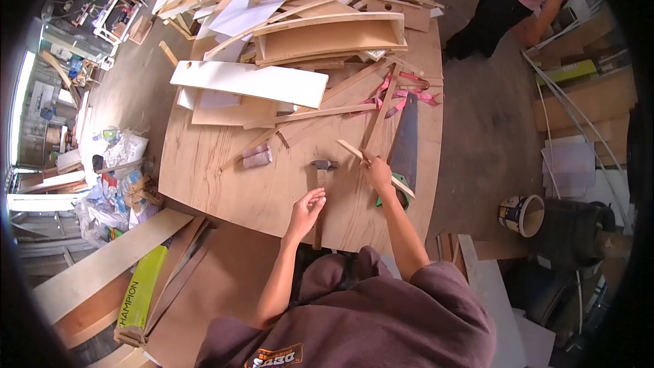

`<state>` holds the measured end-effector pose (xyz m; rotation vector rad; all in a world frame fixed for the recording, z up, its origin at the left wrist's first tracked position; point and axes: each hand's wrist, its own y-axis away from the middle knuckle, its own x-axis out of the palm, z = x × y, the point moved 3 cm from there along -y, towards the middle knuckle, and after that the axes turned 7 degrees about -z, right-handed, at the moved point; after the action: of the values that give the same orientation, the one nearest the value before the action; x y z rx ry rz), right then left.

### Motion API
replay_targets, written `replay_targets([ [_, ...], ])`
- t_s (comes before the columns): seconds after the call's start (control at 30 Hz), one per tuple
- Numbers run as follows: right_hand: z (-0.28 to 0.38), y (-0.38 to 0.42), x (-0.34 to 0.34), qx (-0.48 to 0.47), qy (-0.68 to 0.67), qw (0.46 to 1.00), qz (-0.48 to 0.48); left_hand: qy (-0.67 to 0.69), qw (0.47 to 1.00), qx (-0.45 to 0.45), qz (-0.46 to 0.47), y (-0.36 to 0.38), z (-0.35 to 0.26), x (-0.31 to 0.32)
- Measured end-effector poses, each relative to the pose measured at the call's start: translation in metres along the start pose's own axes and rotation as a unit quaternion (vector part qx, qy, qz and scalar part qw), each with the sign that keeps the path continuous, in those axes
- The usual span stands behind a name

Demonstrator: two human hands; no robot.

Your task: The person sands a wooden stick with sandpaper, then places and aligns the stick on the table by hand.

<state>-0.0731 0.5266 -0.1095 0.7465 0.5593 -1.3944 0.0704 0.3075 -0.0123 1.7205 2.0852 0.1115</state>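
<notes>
My right hand [377,172] is closed around a thin pale wooden strip [350,149], which slants across the near right part of the wooden work table [218,191]. Under that wrist is the green handle [403,193] of a handsaw, its long grey blade [407,133] pointing away from me. My left hand [308,212] hovers by the handle of a hammer [322,165], fingers loosely curled and apart, with no object visible in them. The hammer's head faces the far side. Left of it lies a small pinkish-brown cylinder [257,157], beside a short wood offcut [283,140].
A white board [248,83], an open wooden box frame [330,37] and a tall scrap-wood pile fill the table's far side. Pink straps [412,88] lie near the saw tip. Another person [518,0] stands at the upper right. A bucket [521,215] is on the floor at right.
</notes>
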Motion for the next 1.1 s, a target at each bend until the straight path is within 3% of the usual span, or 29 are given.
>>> replay_targets([
  [0.1,0.005,-0.006,0.005,-0.076,-0.021,0.996,0.034,-0.016,1.0,-0.011,0.015,0.001,-0.006,0.001],
  [0.27,0.049,0.034,-0.006,-0.079,-0.082,0.993,0.017,-0.038,0.999,0.01,0.028,-0.003,-0.008,-0.003],
  [0.33,0.079,0.057,-0.026,-0.047,-0.198,0.974,0.097,-0.011,1.0,0.009,0.027,-0.002,-0.006,-0.004],
  [0.43,0.099,0.08,-0.03,-0.036,-0.231,0.97,0.062,0.049,0.998,0.005,0.034,0.004,-0.016,-0.008],
  [0.6,0.125,0.091,-0.048,-0.011,-0.211,0.968,0.132,0.044,0.997,0.049,0.042,0.005,-0.029,-0.025],
  [0.63,0.127,0.095,-0.043,-0.021,-0.235,0.962,0.142,0.101,0.993,0.003,0.068,0.003,-0.024,-0.03],
  [0.67,0.129,0.099,-0.038,-0.022,-0.231,0.964,0.133,0.156,0.982,-0.043,0.094,0.001,-0.02,-0.033],
  [0.73,0.154,0.107,-0.041,-0.032,-0.269,0.96,0.07,0.155,0.983,-0.016,0.095,0.001,-0.021,-0.04],
  [0.83,0.176,0.119,-0.039,-0.016,-0.264,0.961,0.075,0.188,0.978,0.008,0.084,0.001,-0.02,-0.056],
  [1.0,0.215,0.141,-0.033,-0.027,-0.212,0.975,0.059,0.306,0.949,-0.033,0.069,0.01,-0.013,-0.087],
  [1.1,0.233,0.15,-0.019,-0.048,-0.158,0.984,0.074,0.306,0.944,-0.042,0.114,0.002,-0.006,-0.119],
])
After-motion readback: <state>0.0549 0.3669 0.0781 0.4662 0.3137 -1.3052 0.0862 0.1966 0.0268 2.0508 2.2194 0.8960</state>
